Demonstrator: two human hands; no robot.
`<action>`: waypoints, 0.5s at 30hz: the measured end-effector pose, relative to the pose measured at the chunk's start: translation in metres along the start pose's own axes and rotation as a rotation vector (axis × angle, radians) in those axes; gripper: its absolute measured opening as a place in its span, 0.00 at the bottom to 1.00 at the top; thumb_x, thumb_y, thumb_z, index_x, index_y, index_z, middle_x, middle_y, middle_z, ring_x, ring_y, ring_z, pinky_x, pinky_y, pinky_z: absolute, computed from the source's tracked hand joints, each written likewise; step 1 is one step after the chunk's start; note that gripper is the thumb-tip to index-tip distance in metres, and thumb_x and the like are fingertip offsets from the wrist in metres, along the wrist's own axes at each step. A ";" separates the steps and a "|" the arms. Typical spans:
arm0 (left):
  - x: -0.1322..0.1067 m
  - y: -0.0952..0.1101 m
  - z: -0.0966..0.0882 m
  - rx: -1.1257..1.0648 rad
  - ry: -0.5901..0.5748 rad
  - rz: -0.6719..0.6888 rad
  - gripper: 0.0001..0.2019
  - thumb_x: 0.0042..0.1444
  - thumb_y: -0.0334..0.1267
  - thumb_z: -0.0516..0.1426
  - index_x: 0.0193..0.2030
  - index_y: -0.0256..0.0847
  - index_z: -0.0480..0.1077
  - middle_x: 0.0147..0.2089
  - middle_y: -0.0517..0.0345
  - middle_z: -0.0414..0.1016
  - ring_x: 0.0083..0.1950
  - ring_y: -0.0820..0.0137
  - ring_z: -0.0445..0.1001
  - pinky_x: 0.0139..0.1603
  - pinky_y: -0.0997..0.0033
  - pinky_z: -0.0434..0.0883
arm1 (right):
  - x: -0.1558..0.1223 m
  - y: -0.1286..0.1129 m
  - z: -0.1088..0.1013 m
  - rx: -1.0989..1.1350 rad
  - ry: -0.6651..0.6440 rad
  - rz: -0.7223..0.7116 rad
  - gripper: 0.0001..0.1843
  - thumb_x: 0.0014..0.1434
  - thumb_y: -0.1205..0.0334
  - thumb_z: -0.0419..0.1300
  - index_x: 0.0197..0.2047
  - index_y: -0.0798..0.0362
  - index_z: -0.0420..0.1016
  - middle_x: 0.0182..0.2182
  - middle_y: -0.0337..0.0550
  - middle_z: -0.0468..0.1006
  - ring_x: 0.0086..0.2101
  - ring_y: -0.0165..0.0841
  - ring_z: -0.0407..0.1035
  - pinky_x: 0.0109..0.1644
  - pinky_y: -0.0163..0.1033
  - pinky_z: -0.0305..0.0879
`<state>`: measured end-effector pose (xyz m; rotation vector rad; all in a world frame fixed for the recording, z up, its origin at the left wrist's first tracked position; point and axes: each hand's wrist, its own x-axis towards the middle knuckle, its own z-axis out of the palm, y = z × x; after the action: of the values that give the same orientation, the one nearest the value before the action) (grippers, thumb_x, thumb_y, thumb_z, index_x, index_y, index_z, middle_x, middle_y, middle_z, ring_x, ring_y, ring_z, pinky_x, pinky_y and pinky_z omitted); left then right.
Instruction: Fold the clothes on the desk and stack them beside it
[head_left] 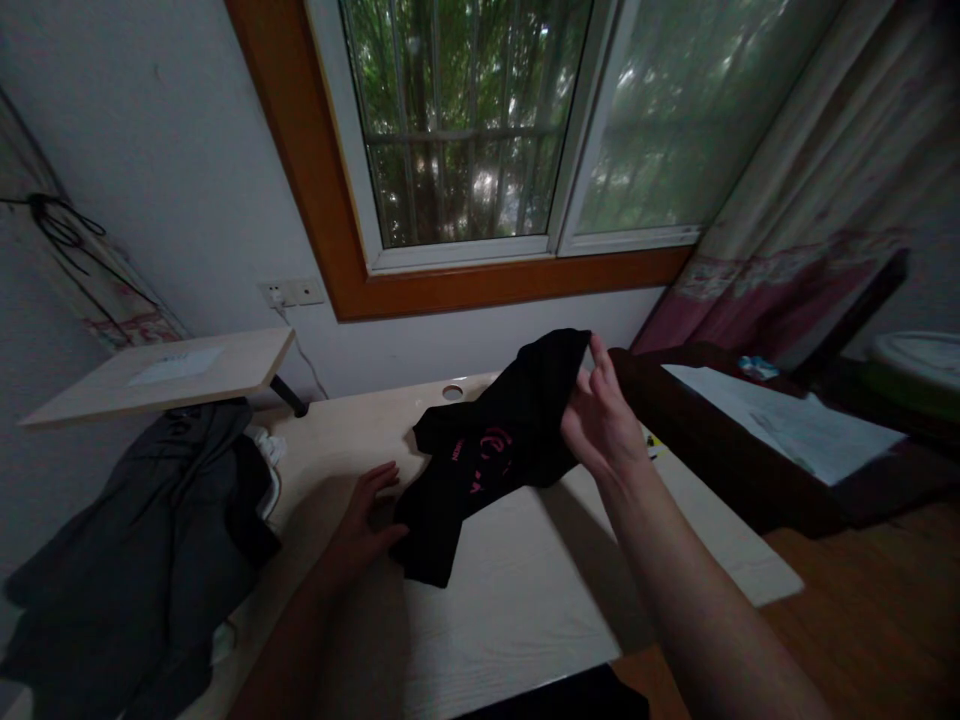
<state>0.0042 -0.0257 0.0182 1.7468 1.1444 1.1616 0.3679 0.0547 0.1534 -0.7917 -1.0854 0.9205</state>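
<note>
A black garment with pink print lies partly on a pale wooden table. My right hand is raised above the table and grips the garment's upper end, lifting it. My left hand rests flat on the table with fingers spread, touching the garment's lower left edge.
A heap of dark grey clothing lies at the table's left end, under a small tilted board. A dark wooden desk with white papers stands to the right. A window and curtain are behind, with a wall socket to the left.
</note>
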 end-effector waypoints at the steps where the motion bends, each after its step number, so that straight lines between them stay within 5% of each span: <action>1: 0.000 -0.001 0.000 0.042 -0.031 0.023 0.34 0.54 0.45 0.67 0.67 0.52 0.63 0.70 0.46 0.57 0.68 0.52 0.64 0.63 0.47 0.70 | 0.001 -0.001 -0.001 -0.037 -0.031 -0.023 0.35 0.63 0.40 0.59 0.70 0.32 0.56 0.61 0.38 0.70 0.63 0.39 0.62 0.67 0.53 0.59; 4: -0.002 -0.002 0.000 0.175 -0.105 0.078 0.35 0.52 0.50 0.67 0.67 0.54 0.64 0.70 0.47 0.58 0.70 0.51 0.59 0.67 0.44 0.65 | -0.003 0.007 -0.005 -0.264 -0.149 -0.063 0.38 0.61 0.43 0.62 0.71 0.35 0.55 0.67 0.38 0.62 0.68 0.40 0.52 0.72 0.51 0.49; 7: -0.004 0.000 0.003 0.298 -0.178 0.110 0.39 0.49 0.52 0.68 0.67 0.55 0.62 0.70 0.47 0.57 0.70 0.50 0.59 0.69 0.42 0.62 | -0.012 0.029 -0.010 -0.656 -0.344 -0.074 0.39 0.60 0.46 0.64 0.71 0.39 0.56 0.68 0.44 0.60 0.67 0.44 0.53 0.71 0.52 0.49; 12: -0.006 0.011 0.012 0.489 -0.254 0.141 0.37 0.52 0.43 0.67 0.68 0.55 0.61 0.71 0.48 0.56 0.70 0.52 0.59 0.69 0.44 0.63 | -0.026 0.072 -0.021 -1.308 -0.511 0.016 0.45 0.57 0.51 0.68 0.73 0.40 0.53 0.59 0.54 0.70 0.60 0.53 0.62 0.62 0.55 0.59; 15: -0.005 0.012 0.018 0.530 -0.200 0.142 0.34 0.53 0.35 0.64 0.67 0.54 0.63 0.69 0.49 0.60 0.68 0.55 0.63 0.68 0.47 0.66 | -0.027 0.082 -0.021 -1.475 -0.500 0.065 0.37 0.61 0.56 0.63 0.71 0.45 0.58 0.50 0.53 0.77 0.52 0.48 0.69 0.54 0.46 0.63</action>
<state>0.0235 -0.0366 0.0218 2.3170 1.2974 0.7751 0.3643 0.0619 0.0647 -1.8272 -2.2137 0.2022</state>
